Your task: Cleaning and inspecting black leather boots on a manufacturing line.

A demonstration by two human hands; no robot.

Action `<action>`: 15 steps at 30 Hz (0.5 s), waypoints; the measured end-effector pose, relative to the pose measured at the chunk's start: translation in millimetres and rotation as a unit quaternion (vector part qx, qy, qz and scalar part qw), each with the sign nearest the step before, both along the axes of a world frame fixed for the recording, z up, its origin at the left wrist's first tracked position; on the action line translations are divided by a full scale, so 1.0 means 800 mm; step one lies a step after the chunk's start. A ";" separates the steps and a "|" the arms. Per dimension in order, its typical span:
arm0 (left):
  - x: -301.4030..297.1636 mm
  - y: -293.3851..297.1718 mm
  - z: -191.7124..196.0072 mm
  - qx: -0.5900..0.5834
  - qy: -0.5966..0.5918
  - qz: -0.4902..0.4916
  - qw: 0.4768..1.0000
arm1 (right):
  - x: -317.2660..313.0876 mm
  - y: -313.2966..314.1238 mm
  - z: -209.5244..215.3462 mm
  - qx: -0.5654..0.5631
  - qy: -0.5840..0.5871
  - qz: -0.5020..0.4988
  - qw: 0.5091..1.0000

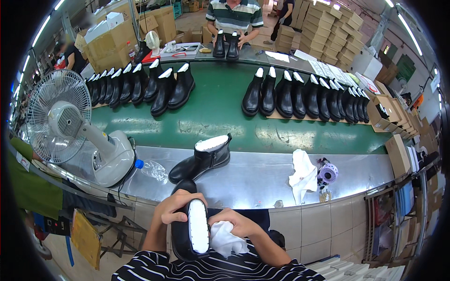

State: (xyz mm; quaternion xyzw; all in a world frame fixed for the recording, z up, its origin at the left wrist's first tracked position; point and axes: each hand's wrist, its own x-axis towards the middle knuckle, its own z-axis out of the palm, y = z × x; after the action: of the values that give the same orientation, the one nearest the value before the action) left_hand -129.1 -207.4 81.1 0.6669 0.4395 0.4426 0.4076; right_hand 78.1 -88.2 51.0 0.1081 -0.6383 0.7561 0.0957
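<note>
Close to my body, my left hand is wrapped round a black ankle boot with white stuffing in its opening. My right hand grips a crumpled white cloth against the boot's right side. The boot's toe points away from me, toward the metal table edge. Just beyond it, a second black boot stands on the metal tabletop, also stuffed with white. Some fingers of both hands are hidden behind the held boot and the cloth.
Right on the table lie a white cloth and a small purple fan. A clear bottle and a large fan are left. Boots line the green belt; across it, a person holds two boots.
</note>
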 end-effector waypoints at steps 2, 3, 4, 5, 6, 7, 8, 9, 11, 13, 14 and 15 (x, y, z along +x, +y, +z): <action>0.005 -0.001 -0.017 0.017 -0.024 0.007 1.000 | -0.001 -0.004 -0.006 -0.011 -0.020 -0.003 1.000; 0.005 -0.001 -0.017 0.017 -0.024 0.009 1.000 | -0.002 -0.008 -0.010 -0.025 -0.041 -0.006 0.999; 0.008 -0.001 -0.013 0.016 -0.048 0.021 0.999 | -0.002 -0.016 -0.012 -0.046 -0.020 -0.037 0.998; 0.008 -0.002 -0.010 0.014 -0.072 0.034 0.997 | -0.001 -0.015 -0.009 -0.048 -0.022 -0.031 0.998; 0.005 -0.002 -0.009 0.003 -0.074 0.027 0.997 | 0.002 -0.012 -0.004 -0.029 -0.014 -0.034 0.999; 0.005 -0.002 -0.009 0.002 -0.075 0.034 0.997 | 0.004 -0.010 -0.001 -0.010 -0.005 -0.037 0.999; 0.006 0.000 -0.012 0.003 -0.091 0.031 0.995 | 0.003 -0.009 -0.005 -0.014 0.011 -0.031 0.999; 0.008 0.000 -0.015 0.004 -0.108 0.027 0.994 | 0.002 -0.012 -0.003 -0.016 0.009 -0.026 1.000; 0.013 -0.004 -0.024 -0.006 -0.150 0.036 0.988 | -0.001 -0.018 0.004 -0.131 -0.013 0.024 0.991; 0.017 -0.010 -0.025 -0.010 -0.192 0.053 0.980 | 0.000 -0.018 0.010 -0.121 -0.026 0.027 0.992; 0.017 -0.012 -0.023 -0.003 -0.185 0.058 0.981 | 0.000 -0.017 0.013 -0.073 -0.025 0.006 0.997; 0.015 -0.012 -0.024 -0.005 -0.187 0.060 0.980 | 0.001 -0.018 0.016 -0.026 -0.024 -0.015 0.999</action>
State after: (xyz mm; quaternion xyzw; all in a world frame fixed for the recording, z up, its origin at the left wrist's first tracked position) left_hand -116.8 -217.2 62.2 0.5424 0.3969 0.5810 0.4590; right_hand 79.0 -102.3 63.6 0.0780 -0.6222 0.7732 0.0946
